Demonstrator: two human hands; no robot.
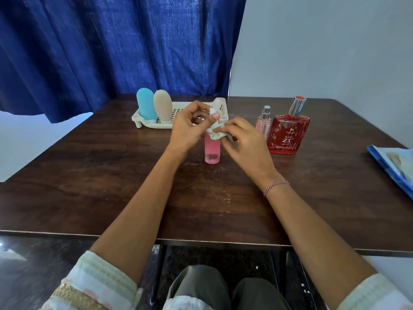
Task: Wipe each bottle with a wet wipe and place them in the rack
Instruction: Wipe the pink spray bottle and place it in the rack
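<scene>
Standing upright on the table (111,175), near its middle, is the pink bottle (212,153). Only its lower body shows; the neck and upper half are hidden behind fingers and the wet wipe (215,135). A bit of white cap pokes out above.

Left hand (188,127): fingers curled round the bottle's top, gripping it. How much of the cap it covers is unclear.

Right hand (243,139): pinches the bunched wipe against the bottle's upper side. Its fingertips are mostly buried in the wipe. Beaded bracelet (276,186) on that wrist.

Rack (139,118) sits at the far edge, just behind the hands. Its middle is blocked by the left hand. A blue bottle (144,106) and a beige bottle (163,107) stand cap-down in its left end, side by side.

To the right of the hands, a small pink perfume bottle (263,123) stands just beside a big red bottle (288,135). They overlap in view, so contact can't be told. The red label reads "RED ZX"; the smaller print is illegible.

A blue packet (393,166) at the table's right is cut off by the frame edge, and its contents are unclear.
</scene>
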